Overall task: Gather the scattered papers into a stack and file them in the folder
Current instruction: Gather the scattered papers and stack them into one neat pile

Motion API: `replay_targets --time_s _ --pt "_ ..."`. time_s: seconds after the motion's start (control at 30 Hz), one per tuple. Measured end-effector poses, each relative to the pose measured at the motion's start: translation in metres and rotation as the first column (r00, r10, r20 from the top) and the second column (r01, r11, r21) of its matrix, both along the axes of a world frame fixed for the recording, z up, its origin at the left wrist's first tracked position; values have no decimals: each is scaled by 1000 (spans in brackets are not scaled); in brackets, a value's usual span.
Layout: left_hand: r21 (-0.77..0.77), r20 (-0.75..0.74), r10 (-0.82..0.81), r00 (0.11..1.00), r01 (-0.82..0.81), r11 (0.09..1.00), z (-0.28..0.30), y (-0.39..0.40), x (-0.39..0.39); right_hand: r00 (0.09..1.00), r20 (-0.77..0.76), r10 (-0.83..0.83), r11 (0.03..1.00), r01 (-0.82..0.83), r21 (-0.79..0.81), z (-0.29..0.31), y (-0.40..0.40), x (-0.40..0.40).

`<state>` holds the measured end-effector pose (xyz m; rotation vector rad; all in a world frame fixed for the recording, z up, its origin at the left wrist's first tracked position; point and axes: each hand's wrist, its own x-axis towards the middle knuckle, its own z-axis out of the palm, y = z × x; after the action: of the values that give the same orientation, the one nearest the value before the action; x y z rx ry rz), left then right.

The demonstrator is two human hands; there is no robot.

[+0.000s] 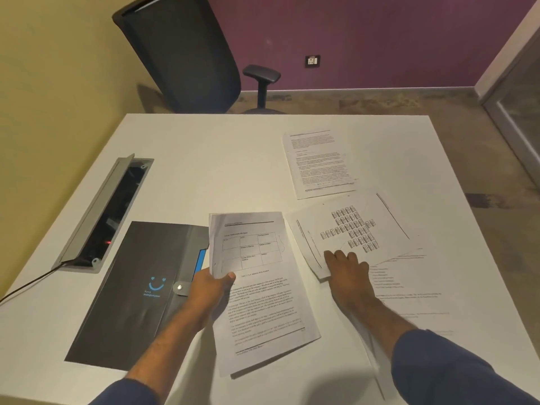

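Left hand (211, 285): closed on a small stack (260, 290) of printed sheets, thumb pinched over the stack's left edge, fingers hidden beneath.
Stack: held in the left hand, its lower end toward the wearer; a table was printed at the top of the uppermost sheet, text below. Whether the lower end touched the bench could not be told.
Right hand (346, 268): laid palm down, fingers together and slightly spread at the tips, pressed on the near corner of the diagram sheet (350, 229).
Diagram sheet: flat on the bench (204, 159), just beyond the right hand's fingertips, tilted; a cluster of small boxes was printed on it. More edges were seen under it, so several sheets may lie there.
Text sheet (318, 162): farther out from the right hand, beyond the diagram sheet, flat, apart from both hands.
Faint sheet (409, 287): to the right of the right hand and forearm, partly under the diagram sheet; its print was too pale to read.
Folder (140, 287): dark, shut, with a snap tab, lying just left of the left hand; the stack's top left corner overlapped its right edge.
Cable box (105, 211): open in the bench, beyond and left of the folder.
Chair (187, 54): behind the far edge of the bench.
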<state>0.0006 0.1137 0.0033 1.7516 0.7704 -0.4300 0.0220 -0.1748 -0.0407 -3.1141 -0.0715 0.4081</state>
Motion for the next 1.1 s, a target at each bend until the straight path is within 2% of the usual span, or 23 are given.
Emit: replay_targets --time_s 0.1,0.17,0.2,0.23,0.3,0.37,0.43,0.47,0.53,0.57,0.6,0.67,0.7,0.77,0.83,0.9,0.97,1.1 --pt "6 -18 0 1000 0 1000 -2 3 -3 998 29 -60 996 58 73 -4 -1 2" --pt "-5 -38 -15 999 15 1000 -3 5 -4 976 87 -198 953 171 248 -2 -3 2" --pt "-13 -48 -24 999 24 1000 -4 5 -5 938 124 -325 885 255 390 1 -4 2" --pt "-22 -56 -32 998 30 999 -3 5 -6 879 130 -460 773 324 545 6 -4 -1" --pt "-65 -60 -33 998 29 997 -3 5 -8 785 78 -614 539 345 768 18 -1 -7" --pt "-130 -58 -35 998 27 991 -5 4 -10 840 53 -539 451 235 861 27 2 -19" --pt "-182 -60 -44 997 33 983 -5 3 -14 931 111 -348 450 62 891 40 9 -32" --pt "-210 -58 -49 997 35 977 -7 3 -15 948 204 -243 504 -56 862 46 12 -38" --pt "-261 -55 -57 997 40 965 -10 3 -18 915 403 -29 622 -299 724 49 16 -49" --pt "-274 -59 -60 996 42 961 -10 4 -18 904 424 58 642 -359 678 47 16 -51" --pt "-282 -63 -66 996 45 958 -11 4 -19 917 389 88 662 -345 666 47 16 -52" --pt "-288 -53 -103 993 84 954 -10 2 -19 953 296 60 642 -263 720 39 13 -55" --pt "-289 -38 -135 990 119 950 -8 0 -19 973 227 48 589 -211 780 29 11 -57" --pt "-302 -18 -186 982 172 938 -4 -4 -20 997 67 45 402 -80 912 23 5 -62" --pt "-328 -19 -199 980 182 927 -2 -6 -20 992 -81 94 291 50 955 19 -2 -64" --pt "-328 -13 -215 976 199 923 -3 -7 -20 974 -164 154 310 110 944 15 -6 -66" --pt "-350 -23 -197 980 177 920 -2 -8 -21 946 -246 209 380 153 912 12 -8 -69" --pt "-408 -114 -159 981 100 907 0 -13 -20 934 -164 317 431 13 902 2 -10 -73"
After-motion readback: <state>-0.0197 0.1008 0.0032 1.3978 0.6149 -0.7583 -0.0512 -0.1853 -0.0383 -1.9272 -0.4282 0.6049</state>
